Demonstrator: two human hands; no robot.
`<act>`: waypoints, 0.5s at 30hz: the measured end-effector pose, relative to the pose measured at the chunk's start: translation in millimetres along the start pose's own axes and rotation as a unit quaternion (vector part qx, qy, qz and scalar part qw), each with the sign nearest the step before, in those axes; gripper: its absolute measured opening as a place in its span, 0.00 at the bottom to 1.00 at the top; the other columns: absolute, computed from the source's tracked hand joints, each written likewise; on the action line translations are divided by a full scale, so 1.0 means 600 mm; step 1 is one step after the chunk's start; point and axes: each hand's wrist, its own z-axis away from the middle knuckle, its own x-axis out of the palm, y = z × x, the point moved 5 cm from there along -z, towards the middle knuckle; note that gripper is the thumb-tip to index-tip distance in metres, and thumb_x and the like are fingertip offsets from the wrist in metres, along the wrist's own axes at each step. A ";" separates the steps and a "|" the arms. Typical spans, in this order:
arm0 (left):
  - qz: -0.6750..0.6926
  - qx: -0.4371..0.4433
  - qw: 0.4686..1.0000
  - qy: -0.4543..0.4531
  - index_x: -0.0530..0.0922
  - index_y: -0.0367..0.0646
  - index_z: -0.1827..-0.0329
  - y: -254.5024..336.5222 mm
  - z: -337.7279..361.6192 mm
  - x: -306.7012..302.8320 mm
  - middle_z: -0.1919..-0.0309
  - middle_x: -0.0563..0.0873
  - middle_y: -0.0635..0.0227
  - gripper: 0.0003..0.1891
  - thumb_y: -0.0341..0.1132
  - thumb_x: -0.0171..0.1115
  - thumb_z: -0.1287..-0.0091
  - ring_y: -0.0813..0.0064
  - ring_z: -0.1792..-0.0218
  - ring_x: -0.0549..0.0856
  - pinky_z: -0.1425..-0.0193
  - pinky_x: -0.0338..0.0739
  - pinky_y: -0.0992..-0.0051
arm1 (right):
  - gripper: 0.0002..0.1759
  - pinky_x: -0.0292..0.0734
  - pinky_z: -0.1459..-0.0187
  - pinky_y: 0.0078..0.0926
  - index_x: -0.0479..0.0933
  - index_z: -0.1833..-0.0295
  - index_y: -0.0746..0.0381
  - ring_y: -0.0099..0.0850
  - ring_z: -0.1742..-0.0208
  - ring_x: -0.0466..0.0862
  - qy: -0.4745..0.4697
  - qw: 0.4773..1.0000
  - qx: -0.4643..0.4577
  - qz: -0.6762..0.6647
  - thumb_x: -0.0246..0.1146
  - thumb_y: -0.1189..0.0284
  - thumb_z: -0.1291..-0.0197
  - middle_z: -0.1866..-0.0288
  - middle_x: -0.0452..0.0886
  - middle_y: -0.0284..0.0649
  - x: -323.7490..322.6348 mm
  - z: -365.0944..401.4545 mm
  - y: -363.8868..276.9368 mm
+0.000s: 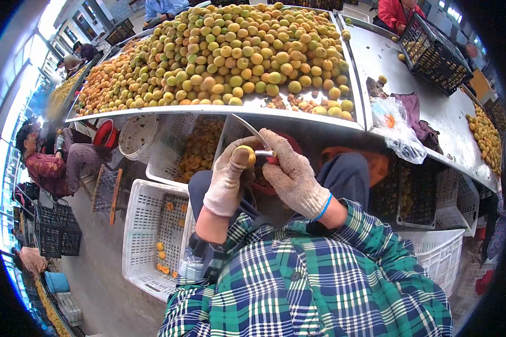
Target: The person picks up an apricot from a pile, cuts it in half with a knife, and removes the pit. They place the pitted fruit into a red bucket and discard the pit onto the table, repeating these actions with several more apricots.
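My left hand (226, 178), in a whitish knit glove, is closed around a yellow apricot (248, 155), which shows between thumb and fingers. A knife with a thin metal blade (249, 128) is gripped in my right hand (296, 177), also gloved. The blade points up and to the left, past the apricot, toward the table edge. Both hands are close together over my lap, with the right fingertips near the fruit. Behind them is a red basin (289, 147), mostly hidden by the hands.
A metal table (208, 109) in front bears a large heap of apricots (236, 56). On my left, a white crate (134, 247) holds several apricot pieces. A plastic bag (402, 132) hangs over the right table's edge, below a black crate (436, 53). One person (45, 163) sits at left; others are farther back.
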 end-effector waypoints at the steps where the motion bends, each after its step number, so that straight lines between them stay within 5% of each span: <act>1: -0.001 0.001 1.000 -0.001 0.77 0.40 0.44 -0.003 0.001 0.001 0.68 0.76 0.78 0.36 0.65 0.62 0.40 0.88 0.70 0.72 0.68 0.67 0.87 | 0.32 0.78 0.58 0.41 0.60 0.31 0.59 0.53 0.59 0.82 -0.001 1.000 -0.004 0.016 0.59 0.72 0.42 0.61 0.80 0.52 0.002 0.001 -0.001; 10: 0.066 -0.029 0.996 0.046 0.79 0.41 0.52 -0.021 0.010 0.003 0.65 0.79 0.74 0.35 0.69 0.49 0.35 0.86 0.67 0.76 0.64 0.73 0.83 | 0.33 0.77 0.59 0.43 0.59 0.31 0.62 0.53 0.60 0.82 0.010 1.000 -0.015 0.023 0.58 0.72 0.43 0.62 0.80 0.53 0.013 0.008 -0.005; 13: 0.020 -0.003 1.000 0.013 0.79 0.42 0.54 -0.031 0.004 -0.002 0.65 0.79 0.74 0.32 0.66 0.46 0.31 0.83 0.65 0.77 0.62 0.74 0.81 | 0.34 0.77 0.60 0.45 0.59 0.31 0.61 0.53 0.61 0.82 0.009 0.999 -0.016 0.040 0.59 0.71 0.43 0.61 0.80 0.54 0.017 0.013 -0.006; 15: -0.060 0.114 0.991 0.020 0.78 0.42 0.57 -0.028 -0.002 -0.007 0.66 0.80 0.73 0.30 0.62 0.44 0.28 0.81 0.65 0.78 0.61 0.73 0.80 | 0.34 0.77 0.61 0.46 0.57 0.30 0.61 0.54 0.62 0.82 -0.002 0.998 0.003 0.060 0.59 0.71 0.43 0.61 0.80 0.54 0.018 0.016 -0.008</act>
